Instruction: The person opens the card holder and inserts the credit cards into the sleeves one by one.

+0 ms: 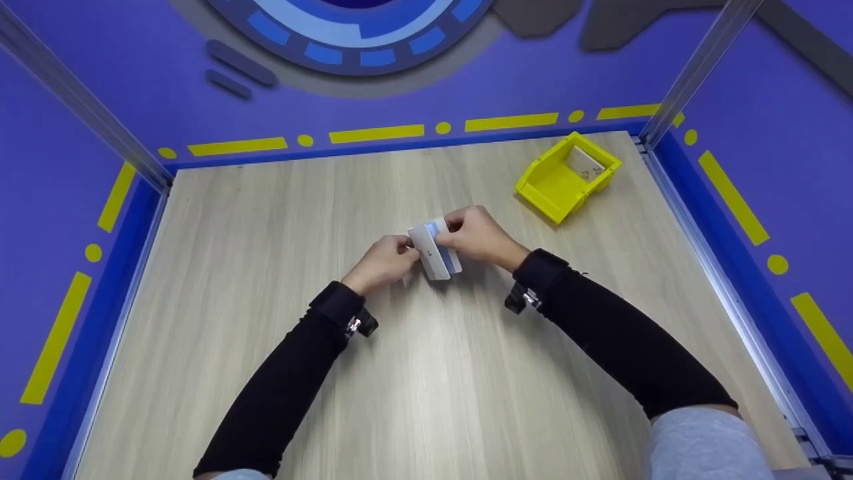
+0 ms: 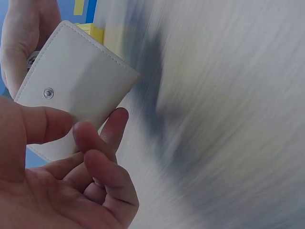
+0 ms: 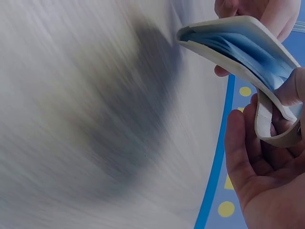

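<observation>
A small white card wallet (image 1: 428, 253) with stitched edges is held partly open above the table, bluish clear sleeves (image 3: 255, 55) showing between its covers. On the outside of one cover sits a metal snap (image 2: 48, 93). My left hand (image 1: 383, 263) pinches that cover at its edge between thumb and fingers. From the other side my right hand (image 1: 480, 235) grips the wallet, its thumb at the inner sleeves and its fingers behind. A short strap (image 3: 274, 136) of the wallet loops out by the right fingers.
A yellow open-front bin (image 1: 556, 190) stands at the back right of the wood-grain table (image 1: 280, 220), with a pale flat piece (image 1: 585, 163) at its rear. Blue-purple panels (image 1: 373, 110) and metal posts (image 1: 700, 67) border the table.
</observation>
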